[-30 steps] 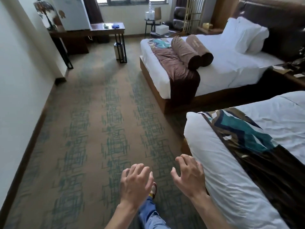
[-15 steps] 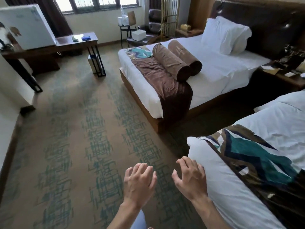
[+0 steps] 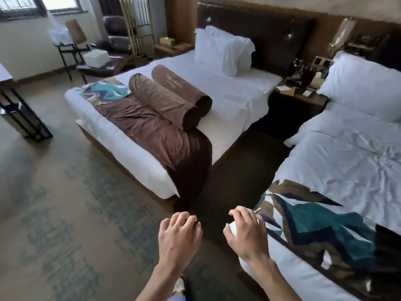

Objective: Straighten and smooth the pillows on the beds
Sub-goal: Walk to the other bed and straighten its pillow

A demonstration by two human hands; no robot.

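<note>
Two beds stand side by side. White pillows (image 3: 223,48) lean against the dark headboard of the far bed (image 3: 234,98), and two brown bolster pillows (image 3: 171,98) lie across its middle above a brown runner. On the near bed (image 3: 338,161), at right, a white pillow (image 3: 364,83) rests at the head, and the sheet below it is wrinkled. My left hand (image 3: 179,237) hovers over the carpet with its fingers apart, holding nothing. My right hand (image 3: 247,233) is open above the near bed's foot corner, beside a teal and brown patterned runner (image 3: 321,227).
A dark nightstand (image 3: 301,96) with a telephone and small items fills the head of the gap between the beds. A dark carpeted aisle (image 3: 236,170) runs between them. At the back left are a side table, a chair and a black-legged desk (image 3: 23,124).
The view has swung right and forward, bringing the near bed's pillow and the nightstand into sight. Both hands stay open and low, with the right one now over the bed corner.
</note>
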